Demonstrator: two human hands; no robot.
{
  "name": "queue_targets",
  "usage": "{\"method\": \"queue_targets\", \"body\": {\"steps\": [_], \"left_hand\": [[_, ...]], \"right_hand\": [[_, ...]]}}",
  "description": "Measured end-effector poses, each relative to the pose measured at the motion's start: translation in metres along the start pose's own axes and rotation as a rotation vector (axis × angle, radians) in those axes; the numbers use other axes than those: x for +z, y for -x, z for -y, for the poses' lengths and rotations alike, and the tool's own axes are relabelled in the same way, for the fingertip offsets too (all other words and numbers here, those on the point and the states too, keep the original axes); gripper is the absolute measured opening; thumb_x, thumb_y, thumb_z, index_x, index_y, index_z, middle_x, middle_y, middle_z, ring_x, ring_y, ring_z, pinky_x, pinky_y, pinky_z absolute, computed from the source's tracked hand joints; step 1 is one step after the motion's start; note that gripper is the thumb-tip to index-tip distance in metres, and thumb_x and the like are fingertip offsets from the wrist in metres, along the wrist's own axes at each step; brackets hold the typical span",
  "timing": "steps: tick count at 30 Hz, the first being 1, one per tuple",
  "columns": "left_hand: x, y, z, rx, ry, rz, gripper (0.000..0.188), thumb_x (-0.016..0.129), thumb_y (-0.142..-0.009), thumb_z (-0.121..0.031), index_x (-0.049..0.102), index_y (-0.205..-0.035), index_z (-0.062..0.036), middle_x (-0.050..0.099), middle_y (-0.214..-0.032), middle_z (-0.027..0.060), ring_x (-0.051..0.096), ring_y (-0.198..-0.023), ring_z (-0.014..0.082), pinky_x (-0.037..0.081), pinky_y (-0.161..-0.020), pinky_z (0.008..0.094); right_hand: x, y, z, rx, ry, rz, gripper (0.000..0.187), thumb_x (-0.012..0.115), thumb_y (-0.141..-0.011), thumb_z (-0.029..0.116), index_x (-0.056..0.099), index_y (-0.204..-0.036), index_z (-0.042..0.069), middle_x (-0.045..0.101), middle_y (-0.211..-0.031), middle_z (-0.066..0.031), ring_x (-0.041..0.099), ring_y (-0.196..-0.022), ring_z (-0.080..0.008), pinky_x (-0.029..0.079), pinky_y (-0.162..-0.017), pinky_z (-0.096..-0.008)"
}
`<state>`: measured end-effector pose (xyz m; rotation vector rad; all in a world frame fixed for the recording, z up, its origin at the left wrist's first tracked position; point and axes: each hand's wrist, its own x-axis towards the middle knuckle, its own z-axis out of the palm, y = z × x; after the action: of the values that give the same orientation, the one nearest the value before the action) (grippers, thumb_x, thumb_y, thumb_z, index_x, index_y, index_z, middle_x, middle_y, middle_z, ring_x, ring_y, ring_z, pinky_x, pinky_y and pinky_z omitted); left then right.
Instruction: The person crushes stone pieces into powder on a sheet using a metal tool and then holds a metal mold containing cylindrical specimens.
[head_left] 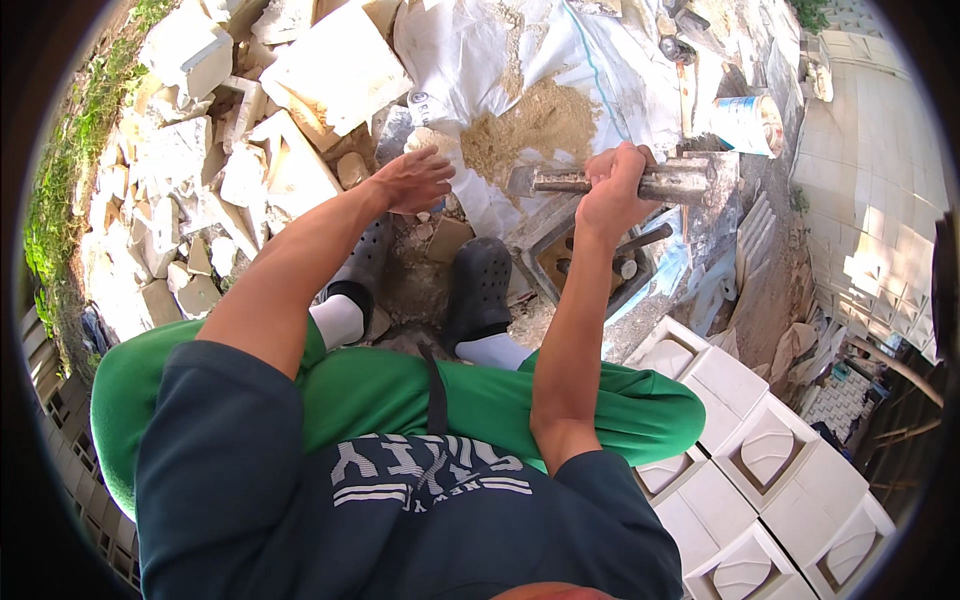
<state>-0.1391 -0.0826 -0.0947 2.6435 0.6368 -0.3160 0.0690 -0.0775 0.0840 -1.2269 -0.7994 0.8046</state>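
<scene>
The right hand [615,188] grips a long, narrow grey metal tool [562,181], dull and grimy, flat at its left end; the left hand [412,182] hangs loosely open near broken pale blocks [340,70].

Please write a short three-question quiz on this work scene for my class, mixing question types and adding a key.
1. Multiple choice. On which side does the person grip the long tool? A: left only; B: right only; C: both.
2. True or false? The sand heap lies on white sheeting.
3. Fill the gap. In the picture, the bucket-like container is to the ____ of the sand heap.

Key
1. B. The right hand grips it; the left hand is apart from it.
2. True.
3. right
</scene>
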Motion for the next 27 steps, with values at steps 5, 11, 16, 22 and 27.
{"method": "queue_targets", "body": {"steps": [5,11,16,22,27], "left_hand": [[0.013,0.001,0.002,-0.703,-0.214,-0.565,0.068,0.057,-0.084,-0.037,0.030,-0.139,-0.0058,0.033,-0.143,0.0157,0.041,-0.126,0.0262,0.034,-0.104,0.0393],[0.018,-0.011,0.026,-0.795,0.213,-0.246,0.061,0.059,-0.082,-0.023,0.037,-0.132,0.0029,0.046,-0.129,0.0245,0.064,-0.091,0.0311,0.052,-0.073,0.0387],[0.003,-0.025,0.030,-0.727,0.118,-0.046,0.050,0.061,-0.079,-0.017,0.047,-0.121,0.0051,0.056,-0.114,0.0199,0.066,-0.082,0.0285,0.053,-0.066,0.0357],[0.021,-0.024,0.031,-0.824,0.227,-0.162,0.052,0.063,-0.078,-0.019,0.047,-0.123,0.0016,0.057,-0.111,0.0187,0.065,-0.085,0.0284,0.052,-0.069,0.0378],[0.022,-0.021,0.030,-0.836,0.198,-0.256,0.031,0.038,-0.094,-0.011,0.052,-0.119,0.0006,0.061,-0.105,0.0177,0.066,-0.082,0.0276,0.052,-0.062,0.0369]], "right_hand": [[-0.003,0.009,-0.032,0.054,0.066,-0.239,0.015,0.051,-0.080,0.008,0.040,-0.069,0.008,0.040,-0.060,0.0026,0.032,-0.054,-0.0064,0.028,-0.051,-0.0236],[-0.005,0.009,-0.053,0.031,0.053,-0.279,0.015,0.052,-0.077,0.008,0.040,-0.069,0.008,0.037,-0.056,0.0023,0.035,-0.053,-0.0077,0.030,-0.051,-0.0248],[0.018,-0.002,-0.067,-0.004,-0.061,-0.194,0.017,0.050,-0.077,0.007,0.036,-0.068,0.009,0.034,-0.053,0.0026,0.031,-0.051,-0.0080,0.029,-0.050,-0.0250],[0.035,-0.017,-0.033,0.028,-0.117,0.005,0.028,0.047,-0.077,0.004,0.030,-0.057,0.011,0.031,-0.047,0.0015,0.029,-0.043,-0.0086,0.029,-0.045,-0.0250],[0.040,-0.015,0.021,-0.021,-0.182,0.153,0.031,0.044,-0.077,0.003,0.026,-0.054,0.011,0.028,-0.043,0.0012,0.024,-0.039,-0.0084,0.027,-0.042,-0.0256]]}}
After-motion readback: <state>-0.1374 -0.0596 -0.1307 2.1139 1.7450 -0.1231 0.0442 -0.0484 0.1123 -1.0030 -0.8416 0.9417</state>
